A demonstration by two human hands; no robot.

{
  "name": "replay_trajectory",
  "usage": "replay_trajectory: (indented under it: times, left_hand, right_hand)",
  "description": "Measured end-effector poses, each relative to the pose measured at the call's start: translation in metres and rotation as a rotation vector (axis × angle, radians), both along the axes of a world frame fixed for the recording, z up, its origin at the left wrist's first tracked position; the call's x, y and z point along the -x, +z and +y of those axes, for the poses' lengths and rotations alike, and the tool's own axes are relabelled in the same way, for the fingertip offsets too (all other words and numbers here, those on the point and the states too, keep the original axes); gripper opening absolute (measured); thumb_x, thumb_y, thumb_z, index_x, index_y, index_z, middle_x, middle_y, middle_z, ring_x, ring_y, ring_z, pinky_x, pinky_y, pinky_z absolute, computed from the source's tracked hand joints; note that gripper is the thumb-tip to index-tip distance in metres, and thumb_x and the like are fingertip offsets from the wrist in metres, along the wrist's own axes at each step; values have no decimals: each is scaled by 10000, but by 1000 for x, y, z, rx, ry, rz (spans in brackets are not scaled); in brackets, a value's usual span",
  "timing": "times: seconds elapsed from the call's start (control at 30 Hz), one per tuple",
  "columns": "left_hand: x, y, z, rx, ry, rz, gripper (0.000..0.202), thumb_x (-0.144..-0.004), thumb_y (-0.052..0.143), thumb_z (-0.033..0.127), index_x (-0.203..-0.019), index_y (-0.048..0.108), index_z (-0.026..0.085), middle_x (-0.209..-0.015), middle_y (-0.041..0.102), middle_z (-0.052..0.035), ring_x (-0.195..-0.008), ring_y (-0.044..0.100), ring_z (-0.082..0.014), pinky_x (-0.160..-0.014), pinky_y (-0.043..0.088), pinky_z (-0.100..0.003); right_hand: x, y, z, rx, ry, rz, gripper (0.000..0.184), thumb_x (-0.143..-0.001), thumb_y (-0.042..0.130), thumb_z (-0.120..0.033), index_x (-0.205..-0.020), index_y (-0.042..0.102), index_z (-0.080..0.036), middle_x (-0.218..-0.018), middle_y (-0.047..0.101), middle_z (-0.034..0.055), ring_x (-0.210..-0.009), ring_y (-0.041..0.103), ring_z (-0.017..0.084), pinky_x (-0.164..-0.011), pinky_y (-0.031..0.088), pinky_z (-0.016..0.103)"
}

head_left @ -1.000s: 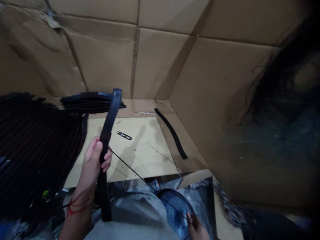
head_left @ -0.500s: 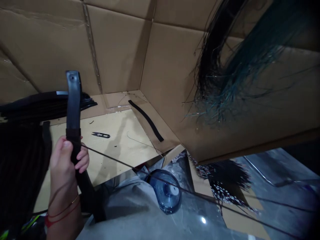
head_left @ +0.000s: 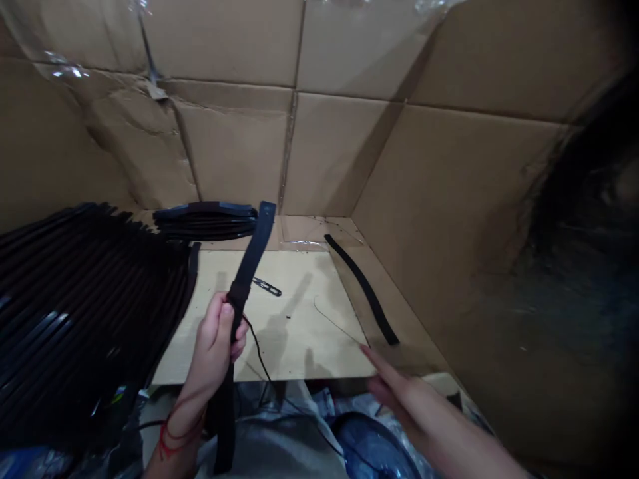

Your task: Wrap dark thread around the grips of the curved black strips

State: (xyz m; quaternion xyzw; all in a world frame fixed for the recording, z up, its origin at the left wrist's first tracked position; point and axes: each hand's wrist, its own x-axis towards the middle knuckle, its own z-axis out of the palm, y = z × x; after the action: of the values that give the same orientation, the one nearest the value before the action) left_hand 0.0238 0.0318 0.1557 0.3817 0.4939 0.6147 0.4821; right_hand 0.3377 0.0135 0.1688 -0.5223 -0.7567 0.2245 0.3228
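Observation:
My left hand [head_left: 214, 339] is closed around a long, slightly curved black strip [head_left: 255, 249], held tilted upright above the board. A dark band is wrapped around the strip just above my fingers, and a thin dark cord [head_left: 258, 346] hangs from it down past the board's front edge. On the right, my right hand [head_left: 397, 389] reaches in with its index finger stretched out. The fingertip meets the end of a fine thread [head_left: 334, 322] on the board; whether it touches it, I cannot tell. Behind the held strip lie small black thread snips [head_left: 267, 287].
A pale board [head_left: 299, 359] covers the work surface, with tall cardboard walls [head_left: 344, 153] around it. Many black strips [head_left: 74, 313] are stacked at left, another bundle [head_left: 204, 223] at the back. One loose strip [head_left: 364, 286] lies right. A blue transparent container [head_left: 374, 446] sits below.
The view has swung left, showing the stacked strips. My right hand has come into view near the thread. The cord, taut to the right before, now hangs slack. My left hand keeps the strip.

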Motion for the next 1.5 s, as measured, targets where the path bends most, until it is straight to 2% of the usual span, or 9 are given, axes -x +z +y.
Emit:
replay_trajectory:
  times: [0.13,0.33,0.43,0.53,0.73,1.0,1.27,1.4,1.5]
  left_hand:
    - [-5,2,-6,9,24,175,310,-962,360,508,-942,422,204,-613,419,63,-433,339,-57,-383,269,-142]
    - [-5,-6,-9,-88,64,539,253,-997,291,361,-1092,456,193,-764,596,-28,-646,579,-146,-587,426,-230]
    - [-1,-13,-10,-44,89,725,218,-982,286,297,-1084,446,189,-746,610,-50,-657,601,-192,-578,386,-251]
    - [2,-19,-9,20,159,887,167,-945,336,248,-1029,468,189,-674,581,-49,-604,577,-218,-543,297,-253]
    - [-2,-15,-6,3,228,835,29,-866,515,225,-851,498,206,-573,499,-16,-501,473,-179,-534,189,-246]
    - [-5,-1,-17,-17,71,501,240,-982,358,392,-906,481,201,-585,477,16,-499,450,-129,-484,279,-213]
    - [-11,12,-24,-18,-63,99,345,-969,363,509,-863,420,187,-574,440,60,-396,390,-56,-365,312,-153]
    - [-9,7,-23,29,-155,-83,346,-948,405,538,-915,402,194,-588,476,65,-375,414,-52,-348,350,-145]
    - [-5,-9,-16,28,-304,-251,375,-932,413,570,-970,413,197,-508,478,74,-303,377,-65,-303,338,-155]
  right_hand:
    - [111,5,40,106,364,193,334,-1006,451,-334,-1324,535,-276,-1334,517,38,-1249,476,191,-1078,395,339]
    - [201,-8,53,254,371,557,434,-1000,464,-409,-1366,439,-175,-1273,539,99,-1124,547,194,-963,456,290]
    - [204,-8,55,250,407,494,259,-1008,457,-358,-1101,589,-156,-999,628,59,-886,585,169,-784,464,239]
    - [202,-5,55,249,361,505,346,-980,492,-382,-759,593,-135,-667,552,11,-618,492,129,-552,363,206]
    - [201,5,47,333,349,722,400,-875,535,-334,-532,486,-133,-500,398,-9,-491,347,94,-470,268,196]
    - [194,-1,49,354,347,794,408,-880,572,-349,-534,539,-136,-426,307,-44,-407,248,70,-418,267,184]
    - [193,1,47,386,436,879,378,-907,620,-397,-635,635,-135,-524,572,31,-433,503,130,-461,445,220]
    - [190,-9,53,371,335,880,361,-812,730,-439,-659,647,-122,-577,601,49,-502,524,131,-465,401,202]
    - [187,-14,60,437,327,953,396,-705,831,-423,-937,695,-132,-545,550,-7,-483,499,108,-463,390,179]
